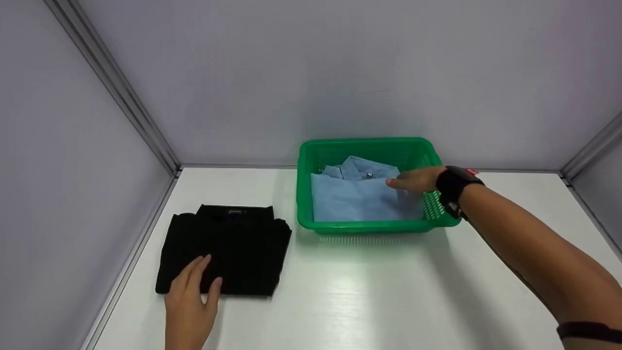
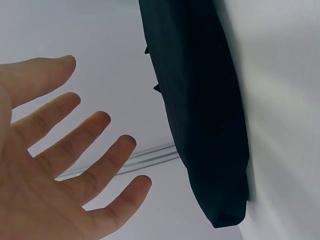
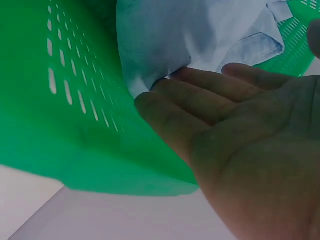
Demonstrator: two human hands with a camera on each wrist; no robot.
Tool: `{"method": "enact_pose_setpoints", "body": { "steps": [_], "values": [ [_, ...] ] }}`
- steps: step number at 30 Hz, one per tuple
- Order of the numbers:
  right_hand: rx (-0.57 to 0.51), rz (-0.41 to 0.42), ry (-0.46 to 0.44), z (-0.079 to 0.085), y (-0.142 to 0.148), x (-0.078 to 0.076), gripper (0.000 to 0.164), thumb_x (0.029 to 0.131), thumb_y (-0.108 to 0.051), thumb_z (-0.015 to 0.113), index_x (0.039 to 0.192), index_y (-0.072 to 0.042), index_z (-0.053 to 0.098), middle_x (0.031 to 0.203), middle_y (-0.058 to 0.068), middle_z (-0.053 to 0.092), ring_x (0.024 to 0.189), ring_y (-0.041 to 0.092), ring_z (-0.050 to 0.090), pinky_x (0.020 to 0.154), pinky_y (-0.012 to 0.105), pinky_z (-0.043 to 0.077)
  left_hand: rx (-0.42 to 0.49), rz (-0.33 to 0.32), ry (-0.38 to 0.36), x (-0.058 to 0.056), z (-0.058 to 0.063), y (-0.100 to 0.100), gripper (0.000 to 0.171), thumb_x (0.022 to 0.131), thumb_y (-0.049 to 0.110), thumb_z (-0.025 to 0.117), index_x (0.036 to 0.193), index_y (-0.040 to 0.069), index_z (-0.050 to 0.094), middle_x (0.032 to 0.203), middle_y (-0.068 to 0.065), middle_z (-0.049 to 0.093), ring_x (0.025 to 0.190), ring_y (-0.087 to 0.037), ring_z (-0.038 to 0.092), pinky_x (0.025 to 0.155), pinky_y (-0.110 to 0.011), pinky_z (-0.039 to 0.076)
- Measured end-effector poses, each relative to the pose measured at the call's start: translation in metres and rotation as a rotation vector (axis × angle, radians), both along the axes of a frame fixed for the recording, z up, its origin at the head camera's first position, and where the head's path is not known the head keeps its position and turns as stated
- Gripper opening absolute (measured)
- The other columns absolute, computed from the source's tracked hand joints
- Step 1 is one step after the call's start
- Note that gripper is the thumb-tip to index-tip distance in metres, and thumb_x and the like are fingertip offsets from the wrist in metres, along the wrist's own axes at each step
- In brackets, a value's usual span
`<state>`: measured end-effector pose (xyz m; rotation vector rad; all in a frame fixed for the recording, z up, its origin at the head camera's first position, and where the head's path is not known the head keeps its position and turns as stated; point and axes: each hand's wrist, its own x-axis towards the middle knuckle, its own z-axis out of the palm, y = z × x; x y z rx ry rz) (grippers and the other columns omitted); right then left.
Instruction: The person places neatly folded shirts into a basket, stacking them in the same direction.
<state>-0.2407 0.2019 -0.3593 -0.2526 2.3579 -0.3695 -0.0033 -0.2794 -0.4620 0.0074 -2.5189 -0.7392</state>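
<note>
A folded light blue shirt [image 1: 359,199] lies in a green plastic basket [image 1: 369,227], its collar toward the back. My right hand [image 1: 415,180] reaches over the basket's right side, fingers at the shirt's right edge. In the right wrist view its fingers [image 3: 175,110] are stretched out, their tips against the blue cloth [image 3: 160,45]. On the left of the table lies a folded black shirt [image 1: 238,253], collar at the far side. My left hand [image 1: 189,301] hovers over its near left edge, fingers spread. The left wrist view shows that palm holding nothing, apart from the black cloth [image 2: 200,110].
The white table [image 1: 335,301] carries the basket at its back middle. A pale back wall [image 1: 340,73] rises just behind the basket, and a side panel [image 1: 58,170] with a metal frame stands left of the black shirt. Another panel [image 1: 602,180] closes the right side.
</note>
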Motion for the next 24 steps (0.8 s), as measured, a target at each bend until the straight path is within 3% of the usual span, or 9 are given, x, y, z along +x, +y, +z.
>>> {"method": "enact_pose_setpoints", "body": {
  "steps": [6, 11, 18, 24],
  "values": [
    [-0.037, -0.047, -0.089, -0.014, 0.009, 0.004, 0.095, 0.108, -0.069, 0.030, 0.167, 0.004, 0.010, 0.172, 0.032, 0.017, 0.159, 0.054, 0.016, 0.126, 0.071, 0.020, -0.016, -0.016, -0.045, 0.001, -0.004, 0.005, 0.048, 0.092, 0.007, 0.081, 0.137, 0.001, 0.066, 0.137, -0.025, 0.066, 0.121, -0.052, 0.064, 0.096, -0.070, 0.052],
    [-0.046, -0.056, -0.084, -0.018, 0.010, 0.001, 0.094, 0.109, -0.067, 0.030, 0.167, 0.005, 0.011, 0.172, 0.032, 0.020, 0.159, 0.053, 0.020, 0.126, 0.070, 0.021, -0.018, -0.019, -0.075, -0.005, -0.001, 0.006, 0.048, 0.093, 0.009, 0.080, 0.137, 0.001, 0.066, 0.139, -0.024, 0.065, 0.123, -0.051, 0.063, 0.096, -0.072, 0.051],
    [-0.076, -0.053, 0.108, -0.011, 0.008, 0.005, 0.084, 0.112, -0.059, 0.030, 0.165, 0.005, 0.020, 0.171, 0.033, 0.020, 0.159, 0.055, 0.016, 0.126, 0.073, 0.018, -0.013, -0.021, -0.200, -0.016, 0.005, 0.017, 0.048, 0.098, 0.017, 0.076, 0.143, 0.005, 0.063, 0.147, -0.021, 0.062, 0.131, -0.049, 0.058, 0.100, -0.079, 0.044],
    [-0.279, -0.082, 0.323, -0.008, -0.007, 0.017, 0.073, 0.115, -0.047, 0.034, 0.165, 0.004, 0.022, 0.169, 0.031, 0.029, 0.158, 0.050, 0.027, 0.127, 0.067, 0.026, -0.045, -0.060, -0.121, -0.033, 0.009, 0.031, 0.047, 0.097, 0.016, 0.077, 0.141, 0.004, 0.065, 0.146, -0.021, 0.063, 0.131, -0.047, 0.060, 0.098, -0.072, 0.047]
  ]
}}
